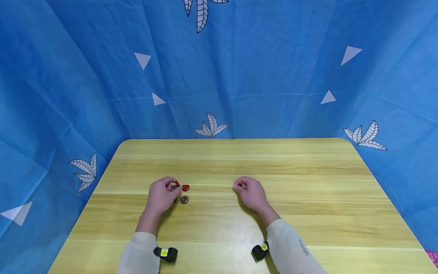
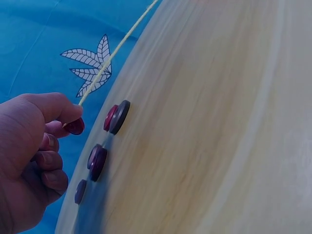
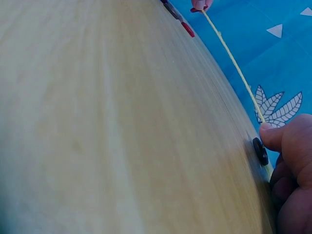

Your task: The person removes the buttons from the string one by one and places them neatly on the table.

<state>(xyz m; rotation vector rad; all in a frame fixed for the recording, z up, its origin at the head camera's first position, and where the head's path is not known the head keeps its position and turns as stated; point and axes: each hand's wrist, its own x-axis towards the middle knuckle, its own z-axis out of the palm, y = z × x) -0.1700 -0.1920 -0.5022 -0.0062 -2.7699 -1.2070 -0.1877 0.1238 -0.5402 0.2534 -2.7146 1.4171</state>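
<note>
A thin yellow string point(image 1: 207, 185) runs taut between the two hands above the table. My left hand point(image 1: 160, 196) pinches a dark red button point(image 2: 75, 126) between thumb and forefinger, where the string's left end meets it. The right hand point(image 1: 253, 195) pinches the string with thumb and forefinger. Close by the right thumb is a black button point(image 3: 260, 151); whether it hangs on the string or rests on the table I cannot tell. Beside the left fingers lie a red button point(image 1: 186, 188) and a brown button point(image 1: 184, 199), with more buttons partly hidden by that hand.
A light wooden table point(image 1: 308, 179) spreads under both hands. Behind it hangs a blue curtain point(image 1: 260, 68) with leaf and triangle prints. Black cameras point(image 1: 166, 254) are strapped to both sleeved wrists. Something pink point(image 1: 432, 257) shows at the lower right edge.
</note>
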